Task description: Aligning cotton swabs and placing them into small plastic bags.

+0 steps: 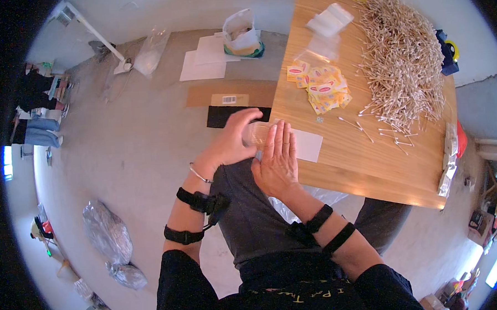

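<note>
My left hand [231, 142] curls round a clear container [258, 133] at the table's left edge; thin stick-like lines, seemingly cotton swabs, show through it. Flat against the container's right side lies my right hand [279, 162], its fingers stretched out together. A white card [309, 146] sits on the table beside my right fingers. Farther back on the wooden table [360, 169] are several small yellow-and-white printed packets [326, 88]. A large heap of cotton swabs [402, 59] covers the back right, with a few loose swabs [358, 129] in front of it.
Clear plastic bags [331, 21] lie at the table's far left. On the floor beyond stand an open white bag [242, 36], white sheets [203, 60] and a flat cardboard piece [201, 94]. Plastic-wrapped bundles [108, 233] rest on the floor to my left.
</note>
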Action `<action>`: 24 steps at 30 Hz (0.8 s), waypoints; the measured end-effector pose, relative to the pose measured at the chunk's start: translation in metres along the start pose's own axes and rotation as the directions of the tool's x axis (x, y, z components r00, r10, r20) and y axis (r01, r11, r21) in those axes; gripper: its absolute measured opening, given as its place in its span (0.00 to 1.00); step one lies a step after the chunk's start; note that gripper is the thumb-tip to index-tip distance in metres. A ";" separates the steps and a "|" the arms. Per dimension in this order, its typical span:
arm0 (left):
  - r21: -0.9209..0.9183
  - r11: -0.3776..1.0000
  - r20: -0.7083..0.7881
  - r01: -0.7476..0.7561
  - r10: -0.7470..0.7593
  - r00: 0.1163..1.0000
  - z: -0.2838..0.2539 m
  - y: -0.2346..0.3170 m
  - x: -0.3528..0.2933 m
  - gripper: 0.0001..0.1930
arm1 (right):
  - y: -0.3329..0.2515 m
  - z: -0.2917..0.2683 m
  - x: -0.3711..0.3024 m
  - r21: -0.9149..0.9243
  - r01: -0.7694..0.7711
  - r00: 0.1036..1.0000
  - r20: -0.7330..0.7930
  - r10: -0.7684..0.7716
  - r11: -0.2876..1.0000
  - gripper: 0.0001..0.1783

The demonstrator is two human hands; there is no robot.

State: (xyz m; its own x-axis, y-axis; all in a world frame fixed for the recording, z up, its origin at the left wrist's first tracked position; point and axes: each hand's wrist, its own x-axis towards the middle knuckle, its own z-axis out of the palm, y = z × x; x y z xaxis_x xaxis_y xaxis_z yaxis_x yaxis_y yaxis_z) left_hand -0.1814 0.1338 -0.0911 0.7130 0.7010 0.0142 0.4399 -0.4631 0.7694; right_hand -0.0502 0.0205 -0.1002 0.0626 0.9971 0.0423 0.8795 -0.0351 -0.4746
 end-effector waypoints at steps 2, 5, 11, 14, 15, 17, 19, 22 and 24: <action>-0.390 0.910 -0.141 0.140 -0.209 0.968 0.009 -0.021 -0.002 0.25 | 0.000 0.001 0.000 0.043 0.002 1.000 -0.026 -0.001 0.999 0.46; -0.759 0.585 0.044 0.285 -0.391 0.919 0.023 -0.031 -0.008 0.24 | -0.002 0.004 0.002 0.094 0.004 0.998 -0.066 0.003 0.996 0.47; -0.742 0.641 -0.134 0.194 -0.425 0.895 0.047 -0.031 -0.002 0.26 | -0.008 0.008 0.005 0.129 -0.018 0.999 -0.026 0.021 0.991 0.52; -0.657 0.727 -0.170 0.200 -0.401 0.900 0.049 -0.032 -0.002 0.27 | -0.010 0.009 0.005 0.129 -0.036 0.999 -0.023 0.039 0.991 0.52; -0.632 0.743 -0.167 0.218 -0.406 0.899 0.050 -0.033 -0.002 0.28 | -0.011 0.009 0.006 0.149 -0.036 0.999 -0.022 0.040 0.988 0.51; -0.658 0.714 -0.139 0.239 -0.428 0.893 0.051 -0.032 -0.004 0.29 | -0.014 0.011 0.007 0.169 -0.037 0.999 -0.024 0.042 0.985 0.51; -0.682 0.683 -0.109 0.262 -0.449 0.887 0.052 -0.029 -0.004 0.30 | -0.014 0.013 0.007 0.177 -0.010 0.998 -0.058 0.020 0.984 0.50; -0.710 0.663 -0.126 0.236 -0.449 0.885 0.053 -0.029 -0.003 0.31 | -0.015 0.014 0.008 0.169 -0.002 0.997 -0.074 0.015 0.986 0.50; -0.672 0.708 -0.128 0.218 -0.400 0.907 0.053 -0.031 -0.003 0.28 | -0.016 0.013 0.008 0.165 -0.004 0.997 -0.069 0.015 0.986 0.50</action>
State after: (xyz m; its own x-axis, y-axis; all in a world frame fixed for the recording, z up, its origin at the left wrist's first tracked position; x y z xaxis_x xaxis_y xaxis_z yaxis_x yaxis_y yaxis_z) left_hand -0.1681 0.1177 -0.1490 0.4011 0.8907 -0.2137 0.1000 0.1893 0.9768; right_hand -0.0702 0.0304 -0.1037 0.1084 0.9895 0.0959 0.7895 -0.0271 -0.6132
